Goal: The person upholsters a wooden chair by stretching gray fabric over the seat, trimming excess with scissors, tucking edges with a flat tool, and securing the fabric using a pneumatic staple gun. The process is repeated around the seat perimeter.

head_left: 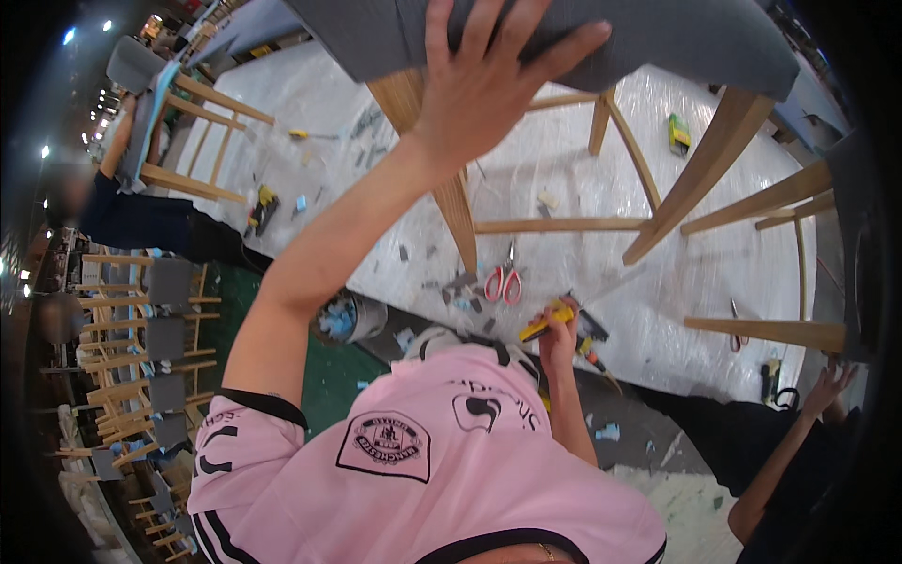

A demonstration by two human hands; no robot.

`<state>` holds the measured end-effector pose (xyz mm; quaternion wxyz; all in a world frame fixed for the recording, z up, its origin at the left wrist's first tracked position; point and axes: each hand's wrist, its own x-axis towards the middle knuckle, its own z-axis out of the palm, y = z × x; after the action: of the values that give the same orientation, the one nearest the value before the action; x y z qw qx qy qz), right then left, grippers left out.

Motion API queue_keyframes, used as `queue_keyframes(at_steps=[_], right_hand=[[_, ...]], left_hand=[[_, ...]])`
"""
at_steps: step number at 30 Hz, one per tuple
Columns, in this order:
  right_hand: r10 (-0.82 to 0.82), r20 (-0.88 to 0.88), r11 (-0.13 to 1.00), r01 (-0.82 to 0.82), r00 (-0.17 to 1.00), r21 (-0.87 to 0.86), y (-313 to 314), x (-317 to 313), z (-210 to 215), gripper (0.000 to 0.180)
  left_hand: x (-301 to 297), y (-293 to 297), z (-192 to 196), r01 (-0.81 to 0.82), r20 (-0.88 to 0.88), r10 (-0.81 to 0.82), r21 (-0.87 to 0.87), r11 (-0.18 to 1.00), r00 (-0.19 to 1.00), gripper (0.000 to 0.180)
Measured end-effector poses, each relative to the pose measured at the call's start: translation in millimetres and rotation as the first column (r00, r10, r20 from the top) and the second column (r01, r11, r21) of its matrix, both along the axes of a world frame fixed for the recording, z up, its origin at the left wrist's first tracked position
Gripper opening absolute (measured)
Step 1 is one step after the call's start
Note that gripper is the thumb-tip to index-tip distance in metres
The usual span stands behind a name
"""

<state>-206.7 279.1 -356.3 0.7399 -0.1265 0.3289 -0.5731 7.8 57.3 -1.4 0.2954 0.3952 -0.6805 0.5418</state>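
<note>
A wooden chair with a grey upholstered seat [676, 42] stands on the plastic-covered table in front of me, its light wood legs [700, 179] resting there. My left hand [484, 85] lies on the grey cover with its fingers spread. Lower down, by the near table edge, my right hand [560, 336] is closed around a yellow-and-black tool [545, 322] that looks like a utility knife. Just beside that hand lies a black tool [590, 326], partly hidden. Red-handled scissors [504, 284] lie to the left of my right hand.
Scraps lie about on the wrapped table [554, 268]. A green-and-yellow box [678, 134] and a yellow-handled screwdriver [303, 134] are farther off. A bucket of blue scraps [346, 318] stands below left. Co-workers handle chairs at both sides; stacked chairs [167, 338] fill the far left.
</note>
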Motion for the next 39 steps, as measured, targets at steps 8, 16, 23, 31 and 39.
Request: queue_keyframes(at_steps=[8,16,23,31,39], right_hand=[[-0.098,-0.701,0.843,-0.315,0.707,-0.436,-101.7,-19.8,124.4,0.033],[-0.36,-0.87,0.703,-0.514,0.338,-0.491,-203.3,-30.9,233.0,0.036],[-0.314,-0.88,0.615,-0.63,0.356,-0.475,-253.5,-26.0,271.2,0.036],[-0.333,-0.867,0.537,-0.682,0.37,-0.497,-276.3,-52.9,275.9,0.039],[-0.306,-0.826,0.352,-0.75,0.473,-0.56,-293.9,-56.5,273.4,0.04]], left_hand=[[27.0,4.5,22.8,0.464,-0.226,-0.417,0.227,0.857,0.88,0.028],[42.9,-1.1,83.0,0.443,-0.282,-0.342,0.544,0.712,0.896,0.017],[58.9,-15.4,94.2,0.516,-0.394,-0.333,0.633,0.577,0.857,0.021],[84.3,-2.3,74.5,0.371,-0.413,-0.293,0.122,0.921,0.863,0.033],[103.8,-18.6,34.7,0.566,-0.477,-0.581,-0.193,0.802,0.66,0.092]])
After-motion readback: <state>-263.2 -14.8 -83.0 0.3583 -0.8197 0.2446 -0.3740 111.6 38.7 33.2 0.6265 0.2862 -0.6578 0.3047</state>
